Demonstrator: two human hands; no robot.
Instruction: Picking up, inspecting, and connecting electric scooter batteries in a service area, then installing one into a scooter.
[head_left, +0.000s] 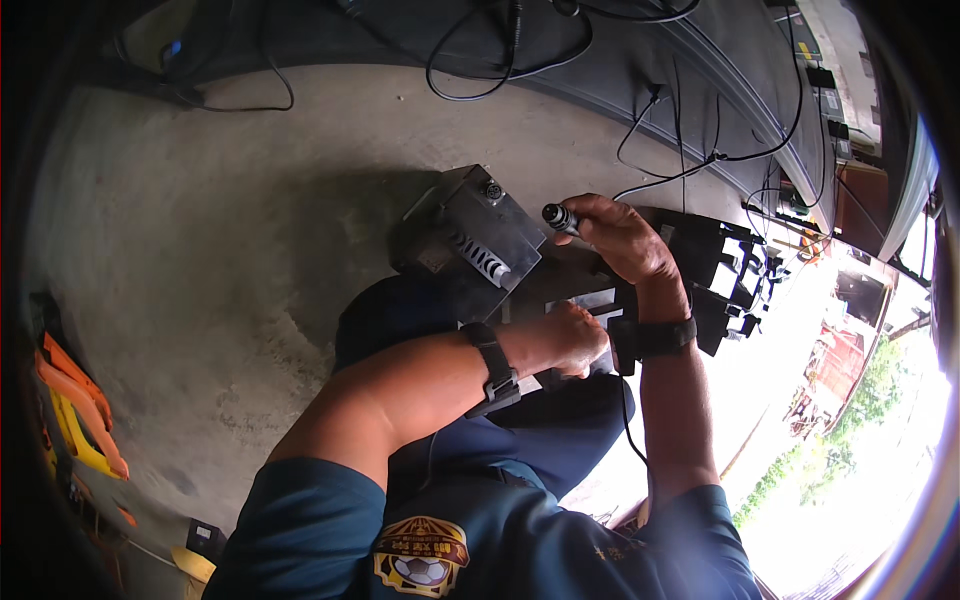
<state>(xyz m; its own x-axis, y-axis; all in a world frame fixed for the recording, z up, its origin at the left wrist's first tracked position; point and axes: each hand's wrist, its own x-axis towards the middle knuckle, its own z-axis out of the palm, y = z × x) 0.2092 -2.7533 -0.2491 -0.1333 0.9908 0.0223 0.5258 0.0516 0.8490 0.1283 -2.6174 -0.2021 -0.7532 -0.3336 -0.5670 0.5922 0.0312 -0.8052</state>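
My right hand (625,238) pinches a round metal cable plug (562,218), its pinned end facing left. A black cable leads from behind that hand toward the far right. My left hand (572,340) is closed in front of my body, near a pale label on a dark unit (585,298); what its fingers hold, if anything, is hidden. Just beyond my left knee stands a black metal box (478,235) with a row of curved vent slots. A round socket (493,191) sits near its far corner, apart from the plug.
Several black units (700,255) with brackets stand to the right of my right hand. Loose black cables (718,157) run along a dark panel (600,60) at the far side. Orange and yellow parts (85,410) lie at the left, on the concrete floor (210,230).
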